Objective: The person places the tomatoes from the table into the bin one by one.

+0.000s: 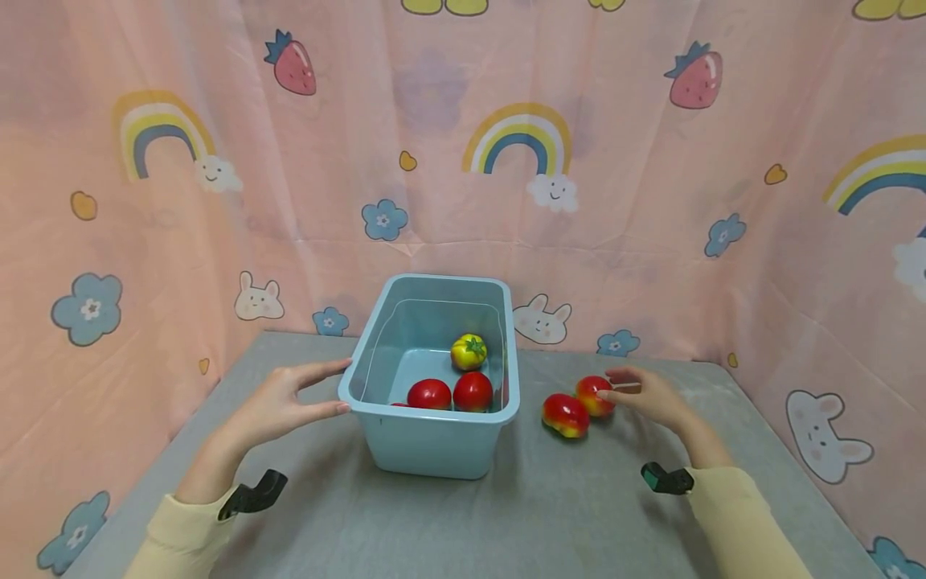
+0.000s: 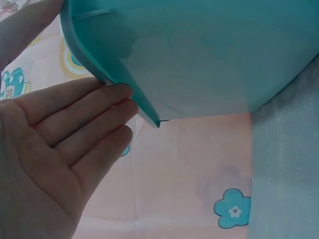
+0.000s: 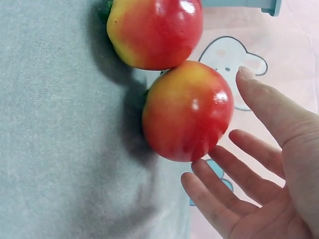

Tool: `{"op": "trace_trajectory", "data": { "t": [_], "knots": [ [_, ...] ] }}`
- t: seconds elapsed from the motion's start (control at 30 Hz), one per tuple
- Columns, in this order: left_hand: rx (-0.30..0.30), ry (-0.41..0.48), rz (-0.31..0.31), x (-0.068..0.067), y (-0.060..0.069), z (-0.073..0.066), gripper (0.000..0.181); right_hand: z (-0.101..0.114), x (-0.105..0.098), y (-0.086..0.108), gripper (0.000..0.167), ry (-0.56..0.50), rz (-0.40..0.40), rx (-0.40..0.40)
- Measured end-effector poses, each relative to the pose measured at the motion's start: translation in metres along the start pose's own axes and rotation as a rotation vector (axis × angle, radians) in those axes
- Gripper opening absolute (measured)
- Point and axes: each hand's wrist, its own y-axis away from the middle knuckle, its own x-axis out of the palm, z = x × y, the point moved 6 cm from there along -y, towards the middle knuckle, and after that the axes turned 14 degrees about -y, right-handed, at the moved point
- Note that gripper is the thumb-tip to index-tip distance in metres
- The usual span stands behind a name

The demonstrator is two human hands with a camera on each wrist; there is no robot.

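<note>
Head view: a light-blue rectangular plastic bin (image 1: 434, 446) is being touched at its rim by the left hand (image 1: 285, 402). Glossy round red fruits (image 1: 429, 394) and a ribbed yellow-green fruit (image 1: 469, 352) are being held inside. To its right, two glossy red-and-yellow fruits (image 1: 566, 416) are being supported by a grey cloth-covered table (image 1: 571, 515).

Left wrist view: straight fingers are being held against the rim, thumb apart.

Right wrist view: the right hand (image 3: 264, 199) is being held spread beside one red-and-yellow fruit; contact cannot be told.

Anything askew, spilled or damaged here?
Nothing stands out. The blue bin sits upright on the gray tabletop; the two red-and-yellow fruits beside it show no visible damage.
</note>
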Motion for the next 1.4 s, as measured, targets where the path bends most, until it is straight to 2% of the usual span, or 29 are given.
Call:
{"op": "trace_trajectory", "data": {
  "t": [0.57, 0.73, 1.0, 1.4],
  "knots": [
    [-0.026, -0.027, 0.072, -0.004, -0.003, -0.002, 0.068, -0.006, 0.017, -0.009, 0.078, -0.01, 0.005, 0.055],
    [-0.032, -0.029, 0.09, -0.004, -0.005, -0.003, 0.069, -0.007, 0.02, -0.01, 0.078, -0.013, 0.005, 0.057],
    [-0.01, -0.058, 0.109, -0.007, -0.008, -0.008, 0.071, -0.009, 0.024, -0.011, 0.079, -0.026, 0.01, 0.077],
    [-0.038, -0.036, 0.123, -0.008, -0.01, -0.008, 0.073, -0.012, 0.024, -0.011, 0.077, -0.039, -0.009, 0.069]
  ]
}}
